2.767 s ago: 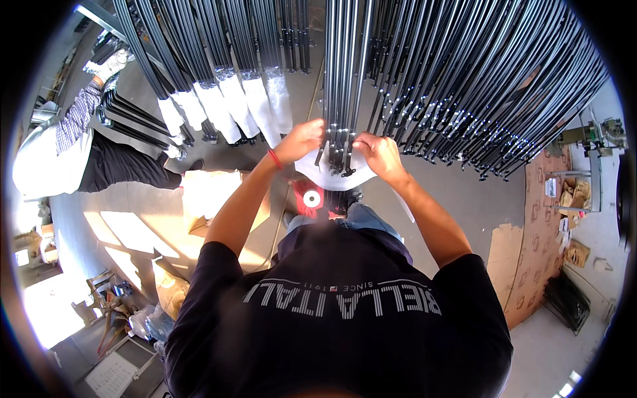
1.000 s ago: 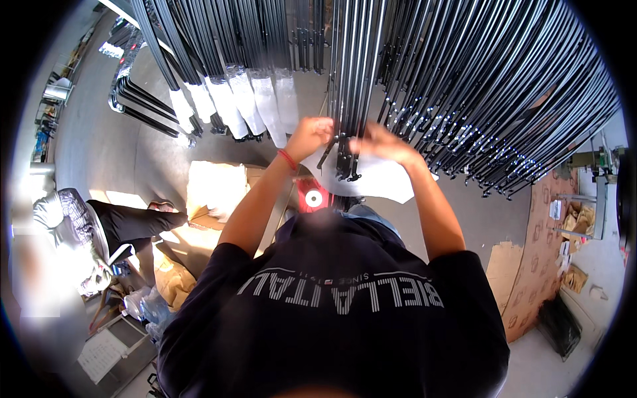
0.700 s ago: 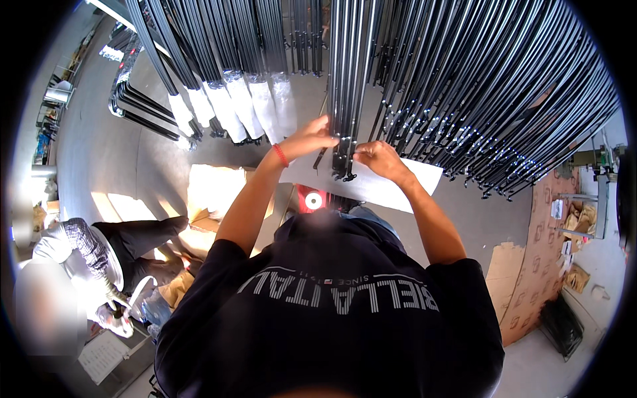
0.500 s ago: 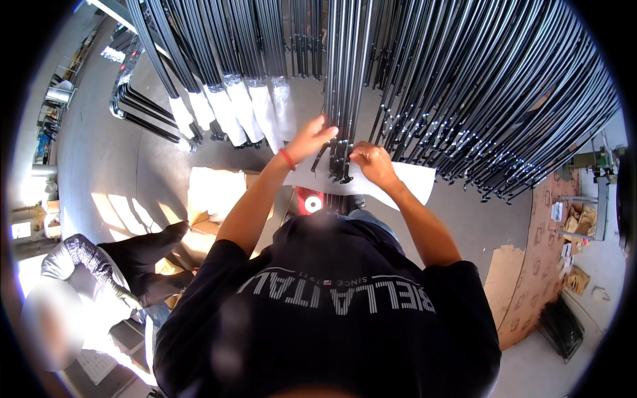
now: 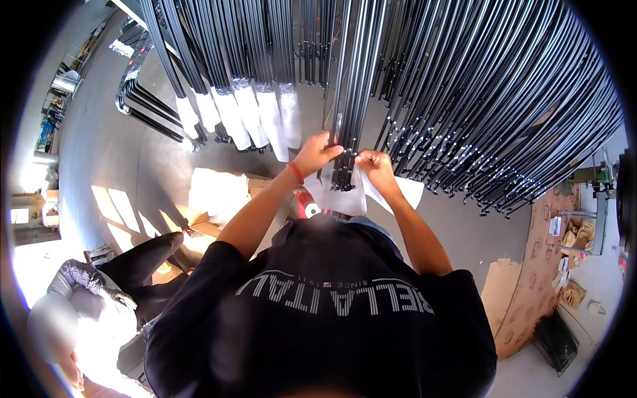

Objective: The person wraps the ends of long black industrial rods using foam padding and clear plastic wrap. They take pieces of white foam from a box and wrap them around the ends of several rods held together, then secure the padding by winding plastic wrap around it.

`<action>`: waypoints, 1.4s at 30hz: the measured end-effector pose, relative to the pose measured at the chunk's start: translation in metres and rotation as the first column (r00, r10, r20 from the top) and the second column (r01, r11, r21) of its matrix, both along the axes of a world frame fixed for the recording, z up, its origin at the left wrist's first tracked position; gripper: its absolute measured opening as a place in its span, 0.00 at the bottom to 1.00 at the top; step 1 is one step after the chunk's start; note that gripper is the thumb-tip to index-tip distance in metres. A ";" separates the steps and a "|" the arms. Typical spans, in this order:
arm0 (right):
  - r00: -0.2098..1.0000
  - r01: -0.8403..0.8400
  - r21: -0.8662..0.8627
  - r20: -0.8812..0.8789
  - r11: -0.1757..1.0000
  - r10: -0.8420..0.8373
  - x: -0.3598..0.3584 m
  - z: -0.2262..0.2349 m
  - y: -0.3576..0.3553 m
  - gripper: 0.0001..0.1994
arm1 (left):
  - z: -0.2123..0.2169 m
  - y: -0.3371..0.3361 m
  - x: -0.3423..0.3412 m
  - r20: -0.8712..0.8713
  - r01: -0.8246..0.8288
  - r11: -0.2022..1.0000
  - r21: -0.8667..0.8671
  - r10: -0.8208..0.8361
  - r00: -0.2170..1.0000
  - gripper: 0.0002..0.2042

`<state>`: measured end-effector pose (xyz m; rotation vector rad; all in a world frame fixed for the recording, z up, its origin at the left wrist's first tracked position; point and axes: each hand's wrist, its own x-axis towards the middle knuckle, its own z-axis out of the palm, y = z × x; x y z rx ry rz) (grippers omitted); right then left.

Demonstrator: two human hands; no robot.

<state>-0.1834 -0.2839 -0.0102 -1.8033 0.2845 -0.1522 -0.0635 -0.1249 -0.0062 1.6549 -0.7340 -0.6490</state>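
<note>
In front of me hangs a bundle of thin black rods (image 5: 353, 79), with small fittings at its lower ends. My left hand (image 5: 318, 154), a red band on its wrist, is closed at the left side of this bundle, its thumb against the rods. A white wrapping sheet (image 5: 340, 199) passes behind and below the rod ends and curves up toward both hands. My right hand (image 5: 376, 167) is closed in a pinch just right of the bundle, at the sheet's upper edge. Its fingertips partly hide what they grip.
More black rods (image 5: 491, 99) hang in a dense row to the right. Left of my hands, several bundles have white-wrapped ends (image 5: 249, 119). An opened cardboard box (image 5: 219, 196) lies on the floor to the left. Another person (image 5: 99, 292) sits at the lower left.
Both hands have moved slightly down and closer together. The white sheet now curves up around the rod ends, where it lay flatter before. My left fingers have come in against the bundle.
</note>
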 end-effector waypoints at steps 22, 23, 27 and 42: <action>0.931 -0.244 0.666 -0.043 0.705 0.363 0.049 0.047 0.014 0.26 | 0.029 0.022 0.016 -0.021 0.473 0.793 0.384 -0.505 0.863 0.27; 0.932 -0.238 0.670 -0.046 0.704 0.358 0.048 0.046 0.014 0.26 | 0.028 0.024 0.015 0.049 0.458 0.842 0.286 -0.490 0.870 0.24; 0.929 -0.165 0.696 -0.127 0.699 0.346 0.046 0.048 0.013 0.22 | 0.028 0.028 0.008 0.143 0.327 0.935 0.141 -0.346 0.927 0.17; 0.912 -0.186 0.622 -0.178 0.761 0.369 0.051 0.033 0.019 0.16 | 0.001 0.037 -0.013 0.536 -0.194 0.963 0.189 0.064 0.842 0.05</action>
